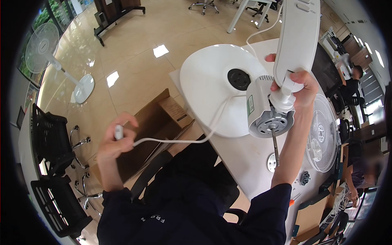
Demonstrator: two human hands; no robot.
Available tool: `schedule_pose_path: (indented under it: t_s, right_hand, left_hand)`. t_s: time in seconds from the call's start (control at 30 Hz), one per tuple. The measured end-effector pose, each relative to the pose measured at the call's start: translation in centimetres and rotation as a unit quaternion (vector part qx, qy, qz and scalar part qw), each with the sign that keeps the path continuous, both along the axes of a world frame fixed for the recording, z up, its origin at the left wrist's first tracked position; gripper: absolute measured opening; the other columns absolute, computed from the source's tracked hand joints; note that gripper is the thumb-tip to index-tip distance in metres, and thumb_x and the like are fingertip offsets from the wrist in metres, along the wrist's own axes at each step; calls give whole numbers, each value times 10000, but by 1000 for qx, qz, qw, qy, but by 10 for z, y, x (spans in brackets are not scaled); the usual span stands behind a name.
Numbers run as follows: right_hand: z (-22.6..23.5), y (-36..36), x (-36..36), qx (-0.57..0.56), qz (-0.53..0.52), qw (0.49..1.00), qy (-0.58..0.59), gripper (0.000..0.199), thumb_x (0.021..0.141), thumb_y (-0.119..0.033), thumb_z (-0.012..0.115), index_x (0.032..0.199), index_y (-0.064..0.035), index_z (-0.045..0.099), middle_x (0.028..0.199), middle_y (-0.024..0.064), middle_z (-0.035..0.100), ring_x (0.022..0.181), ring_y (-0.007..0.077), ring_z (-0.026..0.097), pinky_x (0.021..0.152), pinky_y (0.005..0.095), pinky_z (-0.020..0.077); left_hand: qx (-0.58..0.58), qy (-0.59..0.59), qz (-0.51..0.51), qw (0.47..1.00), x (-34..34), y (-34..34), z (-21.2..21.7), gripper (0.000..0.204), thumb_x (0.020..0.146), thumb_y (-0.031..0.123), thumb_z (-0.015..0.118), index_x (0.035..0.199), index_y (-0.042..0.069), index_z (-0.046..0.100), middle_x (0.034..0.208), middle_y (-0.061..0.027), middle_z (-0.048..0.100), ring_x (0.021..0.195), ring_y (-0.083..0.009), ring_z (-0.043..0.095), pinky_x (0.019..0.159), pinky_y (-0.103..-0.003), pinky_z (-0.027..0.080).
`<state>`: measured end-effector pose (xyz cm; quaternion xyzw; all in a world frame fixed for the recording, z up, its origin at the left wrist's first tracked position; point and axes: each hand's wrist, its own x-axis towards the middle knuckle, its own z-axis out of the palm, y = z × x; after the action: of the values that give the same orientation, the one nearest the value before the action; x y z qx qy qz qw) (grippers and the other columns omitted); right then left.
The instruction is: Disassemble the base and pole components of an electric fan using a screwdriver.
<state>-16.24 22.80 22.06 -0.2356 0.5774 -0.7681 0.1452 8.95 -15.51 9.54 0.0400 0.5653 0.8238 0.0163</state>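
My left hand (114, 141) is raised over the open carton, its fingers closed around the end of a white cord (175, 141); a small white piece of it shows between them. The cord runs right, across the white base, toward the fan motor. My right hand (306, 85) grips the fan's white neck (283, 96), with the motor head (261, 106) hanging beside it and a bare metal shaft (275, 147) pointing toward me. Above the hand rises a long white control panel (297, 36). The rounded white base (208, 77) with a black round centre (239, 79) rests on the table.
The white table (245, 163) carries a fan grille (322, 132), a dark knob (305, 178), a white disc (271, 162) and an orange-handled tool (291, 202). A cardboard box (151, 122) is on the floor. Chairs (53, 134) line the left; other people (353, 87) are at right.
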Motion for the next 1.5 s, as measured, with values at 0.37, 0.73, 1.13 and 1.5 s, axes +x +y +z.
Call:
schedule_pose_path:
  t_s: [0.37,0.73,1.13,1.5]
  right_hand:
    - [39,-77,74,97,116,973,172,643,789,-250,575,1289,138,463,1027,312,589,572,247,665,496,294,556]
    - [31,-183,129,130,276,923,234,580,680,-200,631,1169,108,595,914,209,686,752,232,699,629,297,566]
    - [-60,-286,143,194,357,898,167,1016,504,-96,703,1486,-70,442,1244,111,604,1187,253,535,1050,350,388]
    - [-205,-327,135,203,438,826,290,863,602,-17,684,1440,-100,492,1247,155,659,1158,322,615,1014,380,459]
  left_hand:
    - [-747,-55,564,347,146,-73,77,129,983,148,626,1094,90,656,772,-83,624,642,-187,570,585,-318,429]
    - [-636,40,716,284,267,-110,80,250,961,135,696,1163,-5,648,812,-3,572,786,-112,512,808,-272,455]
    - [-102,519,371,763,338,-93,113,137,841,3,594,948,11,510,766,-80,482,611,-109,426,590,-279,318]
    - [328,418,119,839,197,-60,67,199,914,-74,514,975,69,390,681,-49,471,452,-107,410,408,-279,317]
